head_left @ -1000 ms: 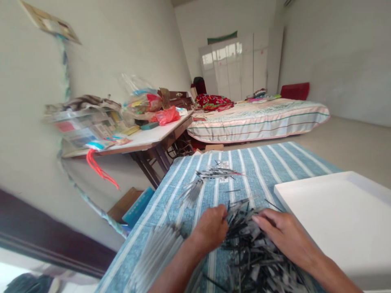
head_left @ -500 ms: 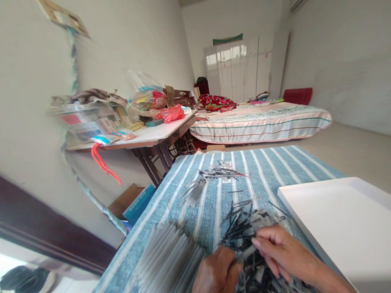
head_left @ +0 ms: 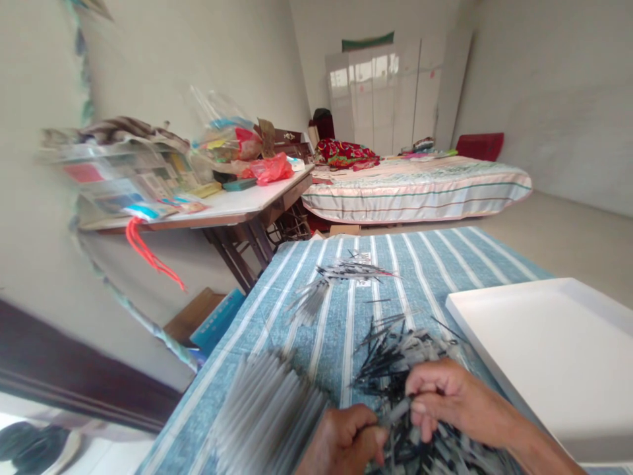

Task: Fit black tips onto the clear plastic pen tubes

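Observation:
Between my two hands runs a short grey tube (head_left: 397, 411), slanting up to the right. My left hand (head_left: 343, 439) pinches its lower end, and the fingertips of my right hand (head_left: 440, 399) close on its upper end. Beneath them spreads a loose heap of thin black and grey strips (head_left: 383, 356), partly covered by my right hand. Left of my left hand lies a bundle of long grey tubes (head_left: 267, 412), side by side and somewhat blurred. Farther back on the cloth is a smaller pile of thin grey and black pieces (head_left: 341, 274).
A blue striped cloth (head_left: 420, 257) covers the table. At its right stands a shallow white tray (head_left: 548, 343). A side table (head_left: 232, 214) with bags and a clear box is at the left, and a bed (head_left: 420, 191) stands behind.
The view has shifted slightly, so the background sits higher and farther left. My hands still grip the grey tube, which shows more plainly between them now.

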`<action>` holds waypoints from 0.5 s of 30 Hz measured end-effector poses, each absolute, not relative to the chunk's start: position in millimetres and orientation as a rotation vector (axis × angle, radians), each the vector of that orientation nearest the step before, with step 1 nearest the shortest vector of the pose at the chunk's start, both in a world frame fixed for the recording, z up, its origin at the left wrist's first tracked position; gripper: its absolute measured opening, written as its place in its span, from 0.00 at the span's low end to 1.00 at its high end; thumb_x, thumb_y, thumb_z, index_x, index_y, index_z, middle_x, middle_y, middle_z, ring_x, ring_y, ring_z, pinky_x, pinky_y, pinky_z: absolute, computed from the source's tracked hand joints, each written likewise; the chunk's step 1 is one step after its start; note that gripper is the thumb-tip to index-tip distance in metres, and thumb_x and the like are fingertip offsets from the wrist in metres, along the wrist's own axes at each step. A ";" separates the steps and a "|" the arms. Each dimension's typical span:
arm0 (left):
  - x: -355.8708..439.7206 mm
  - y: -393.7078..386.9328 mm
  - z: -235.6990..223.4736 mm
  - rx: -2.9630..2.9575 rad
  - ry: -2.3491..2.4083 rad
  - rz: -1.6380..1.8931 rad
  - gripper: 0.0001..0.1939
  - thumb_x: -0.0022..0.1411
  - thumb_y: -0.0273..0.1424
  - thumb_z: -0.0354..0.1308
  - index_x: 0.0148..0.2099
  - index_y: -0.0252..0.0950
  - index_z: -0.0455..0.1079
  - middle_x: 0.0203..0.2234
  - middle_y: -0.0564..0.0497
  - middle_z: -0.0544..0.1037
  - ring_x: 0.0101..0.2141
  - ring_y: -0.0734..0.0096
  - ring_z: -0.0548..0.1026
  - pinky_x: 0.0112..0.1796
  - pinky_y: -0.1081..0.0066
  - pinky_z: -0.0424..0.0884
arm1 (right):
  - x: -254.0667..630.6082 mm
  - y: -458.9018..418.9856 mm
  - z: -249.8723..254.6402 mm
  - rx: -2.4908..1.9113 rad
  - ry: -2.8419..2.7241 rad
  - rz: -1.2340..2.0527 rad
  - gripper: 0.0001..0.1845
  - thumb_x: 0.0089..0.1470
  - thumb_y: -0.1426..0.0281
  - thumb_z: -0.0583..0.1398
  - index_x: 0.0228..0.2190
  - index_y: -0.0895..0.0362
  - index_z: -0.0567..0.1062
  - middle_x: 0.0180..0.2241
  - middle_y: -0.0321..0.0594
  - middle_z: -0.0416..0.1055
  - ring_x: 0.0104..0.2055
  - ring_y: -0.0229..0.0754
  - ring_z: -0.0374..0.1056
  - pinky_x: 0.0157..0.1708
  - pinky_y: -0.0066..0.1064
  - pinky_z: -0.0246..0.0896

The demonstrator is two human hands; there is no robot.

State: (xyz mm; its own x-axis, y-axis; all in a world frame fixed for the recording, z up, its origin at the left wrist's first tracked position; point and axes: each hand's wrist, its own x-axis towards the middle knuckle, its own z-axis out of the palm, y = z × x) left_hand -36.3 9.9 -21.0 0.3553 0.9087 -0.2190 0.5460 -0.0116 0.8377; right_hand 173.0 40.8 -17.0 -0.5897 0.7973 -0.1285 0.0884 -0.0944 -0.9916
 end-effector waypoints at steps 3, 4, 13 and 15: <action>-36.2 8.5 -26.9 1.659 1.282 0.499 0.19 0.58 0.35 0.46 0.18 0.36 0.64 0.10 0.56 0.62 0.14 0.77 0.58 0.18 0.76 0.51 | 173.8 41.7 -14.9 -0.971 -1.624 1.737 0.11 0.51 0.63 0.57 0.27 0.60 0.67 0.23 0.35 0.71 0.23 0.36 0.71 0.24 0.24 0.62; -36.3 7.8 -29.2 1.643 1.271 0.501 0.20 0.59 0.38 0.45 0.18 0.36 0.63 0.10 0.56 0.62 0.14 0.77 0.58 0.18 0.76 0.50 | 174.3 42.2 -14.5 -0.967 -1.617 1.741 0.11 0.51 0.63 0.57 0.27 0.60 0.68 0.22 0.36 0.71 0.23 0.36 0.72 0.24 0.24 0.62; -31.4 6.1 -11.6 1.654 1.295 0.474 0.22 0.59 0.44 0.45 0.19 0.35 0.61 0.12 0.56 0.63 0.17 0.77 0.60 0.20 0.77 0.54 | 179.8 46.3 -18.6 -1.055 -1.718 1.708 0.17 0.51 0.59 0.56 0.22 0.60 0.66 0.18 0.35 0.70 0.15 0.32 0.66 0.15 0.19 0.54; -29.1 4.7 -1.6 1.663 1.326 0.457 0.21 0.60 0.40 0.46 0.19 0.35 0.60 0.12 0.56 0.63 0.17 0.77 0.60 0.20 0.77 0.54 | 179.3 46.4 -18.7 -1.070 -1.737 1.698 0.18 0.53 0.59 0.54 0.21 0.59 0.64 0.17 0.34 0.69 0.14 0.30 0.64 0.14 0.18 0.53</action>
